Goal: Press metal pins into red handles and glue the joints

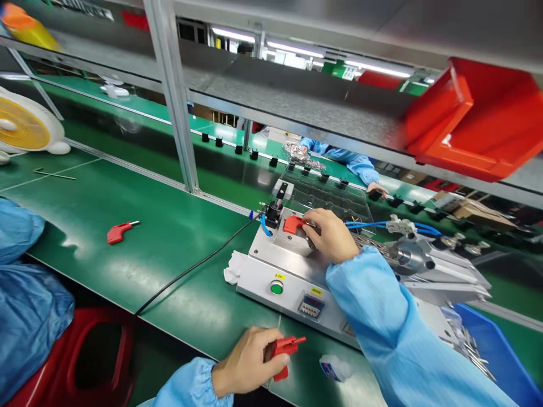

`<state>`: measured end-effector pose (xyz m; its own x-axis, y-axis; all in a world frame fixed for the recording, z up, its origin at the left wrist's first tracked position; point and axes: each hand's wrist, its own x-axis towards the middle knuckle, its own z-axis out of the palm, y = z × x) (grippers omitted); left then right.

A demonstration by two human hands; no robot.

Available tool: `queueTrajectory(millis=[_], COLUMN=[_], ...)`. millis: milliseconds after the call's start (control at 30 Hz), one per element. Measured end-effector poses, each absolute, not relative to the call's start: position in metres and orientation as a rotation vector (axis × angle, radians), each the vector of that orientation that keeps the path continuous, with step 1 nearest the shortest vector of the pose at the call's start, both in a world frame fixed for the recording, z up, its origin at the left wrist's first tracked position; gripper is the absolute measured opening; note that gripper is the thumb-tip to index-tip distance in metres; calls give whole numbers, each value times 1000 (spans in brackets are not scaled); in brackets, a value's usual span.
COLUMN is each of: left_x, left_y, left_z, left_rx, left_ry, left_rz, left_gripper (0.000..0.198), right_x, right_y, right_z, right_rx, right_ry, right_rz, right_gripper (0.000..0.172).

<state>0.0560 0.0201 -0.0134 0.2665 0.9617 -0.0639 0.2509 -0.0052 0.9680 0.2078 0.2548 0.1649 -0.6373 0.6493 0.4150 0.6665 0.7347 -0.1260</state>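
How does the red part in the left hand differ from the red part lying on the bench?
The held red part is gripped in the left hand, while the bench red part lies untouched on the green belt. The bench red part shows a silver tip; the held red part's end looks red. Both are bright red plastic.

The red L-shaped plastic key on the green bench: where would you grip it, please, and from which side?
Probably grip its wide red body from above: it lies flat on the bench, and the thin metal tip points away right.
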Motion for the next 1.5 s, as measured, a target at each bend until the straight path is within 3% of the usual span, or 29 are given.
queueTrajectory(millis=[333,500,933,1100,1300,1400,1500], left_x=[47,46,47,19,5,17,29], left_y=[27,26,17,30,132,177,193], left_z=[-17,-19,-26,31,142,170,177], left_rx=[1324,1154,1161,1567,2185,2272,2329], left_ry=[1076,963,1010,1085,1241,1574,1827], left_rz=[968,1026,1053,1077,1220,932,624], left_gripper=[20,31,36,20,41,44,34], right_x=[191,225,325,356,359,356,353], right_y=[277,226,140,119,122,118,113], right_z=[189,203,127,102,85,85,86], right_rx=[-938,-905,-1143,-1106,-1112,-1162,-1204], right_ry=[-2504,-2241,-2150,-2334,-2383,-2357,-2362], right_rz=[160,178,76,-130,-221,-248,-256], right_gripper=[7,18,34,47,59,62,60])
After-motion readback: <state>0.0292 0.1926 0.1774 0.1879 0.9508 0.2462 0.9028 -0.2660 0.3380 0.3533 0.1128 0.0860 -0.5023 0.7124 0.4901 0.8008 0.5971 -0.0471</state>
